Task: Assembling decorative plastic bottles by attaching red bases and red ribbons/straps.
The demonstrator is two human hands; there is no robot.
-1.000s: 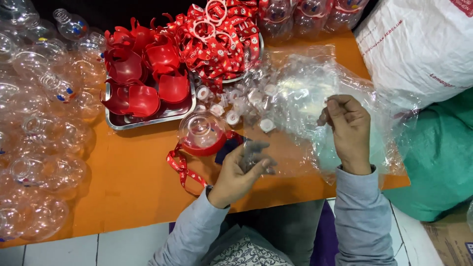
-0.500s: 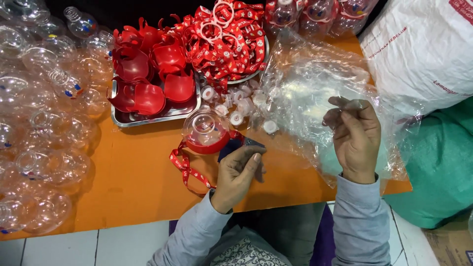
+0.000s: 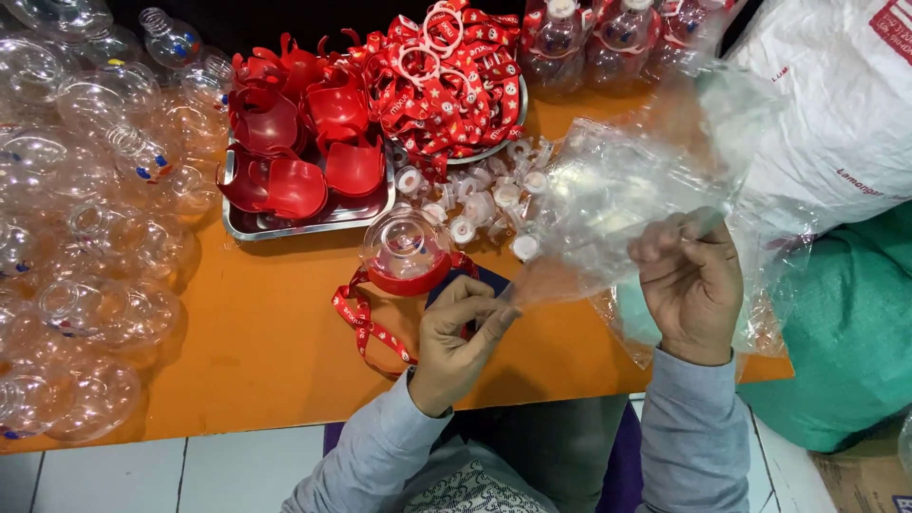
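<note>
Clear plastic bag (image 3: 617, 204), crinkled and see-through, held up over the orange table (image 3: 256, 351) by both hands. Left hand (image 3: 461, 337): fingers pinched together on the bag's lower corner, just in front of the small bottle. Right hand (image 3: 689, 285): fingers closed on the bag's right-hand edge, to the right of the bottle and well apart from the left hand. Both arms in grey-blue sleeves.

Landmark item: small clear bottle with a red base (image 3: 407, 255), lying on the table just beyond the left hand, with a red printed strap (image 3: 366, 323) looped from it toward the table's near edge.

Steel tray (image 3: 313, 220), just left of and behind the bottle: several red plastic cup pieces (image 3: 299, 185) inside.

Round dish heaped with red straps and white rings (image 3: 446, 76), behind the bottle, touching the tray's right side.

White caps (image 3: 475, 204), loose heap, just right of and behind the bottle, partly under the bag.

Clear empty bottles (image 3: 85, 237), large pile, far left of the bottle, covering that end of the table.

Assembled bottles with red straps (image 3: 589, 38), row at the table's far edge, behind and right of the bottle.

White sack (image 3: 836, 114) and green sack (image 3: 845, 332), far right of the bottle, off the table's edge.
</note>
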